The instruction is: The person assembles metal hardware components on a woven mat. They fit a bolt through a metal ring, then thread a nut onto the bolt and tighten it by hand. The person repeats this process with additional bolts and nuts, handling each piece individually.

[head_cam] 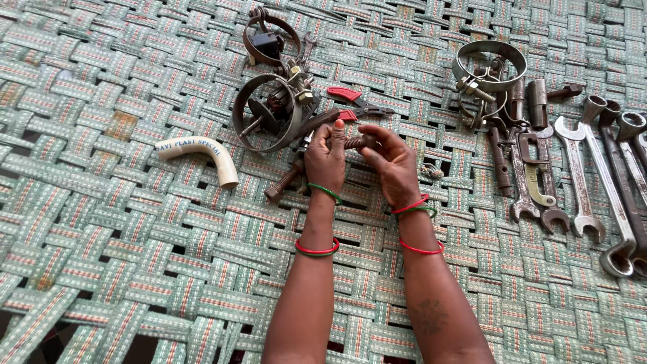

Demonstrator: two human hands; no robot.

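Head view, centre of the frame: both hands meeting over a short threaded bolt [355, 142] lying roughly level, long axis running left to right. Left hand [326, 160] closed in a fist, thumb up, clamping the bolt's left part; right hand [391, 165] with fingertips pinched on the bolt's right end, possibly on a nut, too small to tell. Bolt sitting between the two grips, equally near to both, held just above the surface.

Just below and left of the left hand: longer rusty bolt [284, 183] lying on a slant, apart from the fingers. Further left: pale curved pipe elbow [199, 154]. Above the hands: red-handled pliers [353, 101], touching a round metal housing [269, 111]; second strap-like ring part [271, 39] at upper centre. Upper right: steel band clamp [490, 64] over a heap of small fittings. Right edge: row of open-ended spanners [579, 178], well apart from the hands.

Surface: woven cot of green and pale webbing [135, 256], dark gaps showing between straps. Nothing of the room visible beyond the weave.
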